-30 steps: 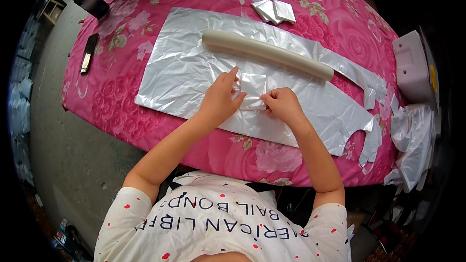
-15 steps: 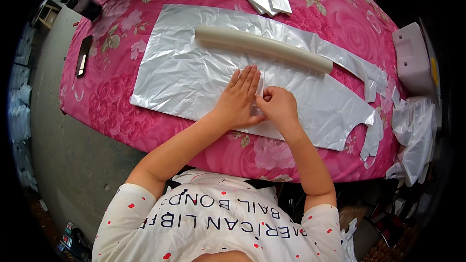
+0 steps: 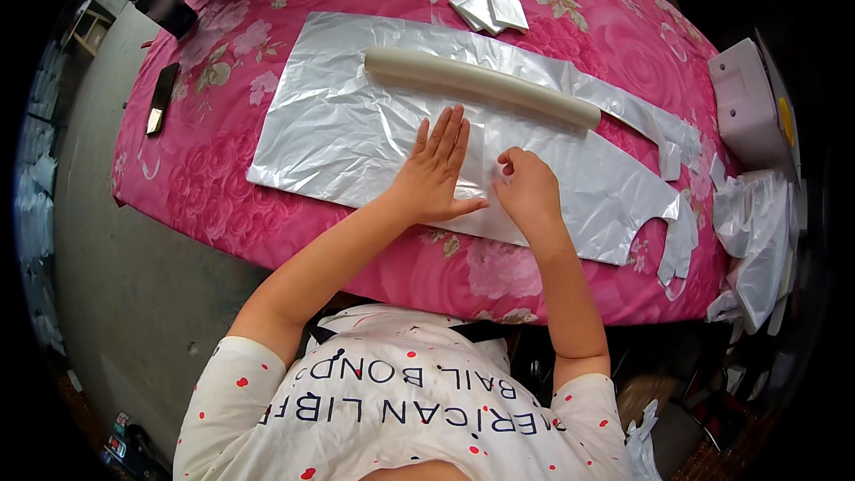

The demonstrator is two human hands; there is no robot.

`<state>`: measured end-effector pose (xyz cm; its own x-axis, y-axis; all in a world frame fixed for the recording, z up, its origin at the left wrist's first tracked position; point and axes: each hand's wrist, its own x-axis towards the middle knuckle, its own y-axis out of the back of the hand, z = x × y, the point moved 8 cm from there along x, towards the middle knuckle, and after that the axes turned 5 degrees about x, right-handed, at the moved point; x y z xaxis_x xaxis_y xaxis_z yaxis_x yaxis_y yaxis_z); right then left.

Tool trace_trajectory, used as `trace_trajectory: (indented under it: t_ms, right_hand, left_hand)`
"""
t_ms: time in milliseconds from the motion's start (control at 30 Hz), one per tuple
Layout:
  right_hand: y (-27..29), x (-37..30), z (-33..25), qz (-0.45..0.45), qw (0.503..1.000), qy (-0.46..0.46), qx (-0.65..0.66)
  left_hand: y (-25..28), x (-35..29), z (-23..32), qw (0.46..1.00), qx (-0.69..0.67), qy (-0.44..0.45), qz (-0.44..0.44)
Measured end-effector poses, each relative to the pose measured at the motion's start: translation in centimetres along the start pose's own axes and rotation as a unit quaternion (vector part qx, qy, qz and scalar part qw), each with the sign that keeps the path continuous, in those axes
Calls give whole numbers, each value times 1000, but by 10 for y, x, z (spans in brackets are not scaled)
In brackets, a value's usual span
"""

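A stack of thin, silvery-white plastic aprons [image 3: 312, 116] lies flat, with neck and strap cut-outs at the right end. My left hand [image 3: 434, 174] rests flat on it, fingers spread, pressing a small clear plastic sheet [image 3: 474, 151] whose edge shows beside the fingers. Just right of that sheet, my right hand [image 3: 529, 191] hovers at the stack with fingers loosely curled, thumb and forefinger apart, and nothing visible between them. Beyond both hands a long beige roll [image 3: 481, 87] lies across the plastic.
Several flat white folded packets [image 3: 490, 12] sit at the far side of the pink flowered tablecloth [image 3: 223, 187]. On the left are a phone [image 3: 161, 100] and a dark bottle [image 3: 160, 4]. A white box [image 3: 753, 107] and crumpled clear plastic [image 3: 755, 245] stand at the right edge.
My right hand has loosened its pinch and drawn slightly right, away from my left hand. The left fingers have spread wider, and more of the clear sheet's edge shows.
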<state>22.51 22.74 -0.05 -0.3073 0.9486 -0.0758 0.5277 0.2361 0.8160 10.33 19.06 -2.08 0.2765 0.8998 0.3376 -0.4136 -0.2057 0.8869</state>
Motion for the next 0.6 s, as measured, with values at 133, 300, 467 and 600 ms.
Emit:
trace_trajectory:
  t_ms: [133,300,467,600]
  right_hand:
    - [-4,25,-50,89,967,236,-17]
    - [-66,35,-64,42,962,267,-45]
    - [-123,-37,-113,-29,967,250,37]
    - [-159,-100,-155,-133,942,282,120]
  left_hand:
    - [37,-23,0,984,-166,66,4]
    - [28,-141,-1,693,-568,340,-286]
    - [19,-263,-3,520,-600,555,-246]
    - [6,-281,-6,374,-712,590,-65]
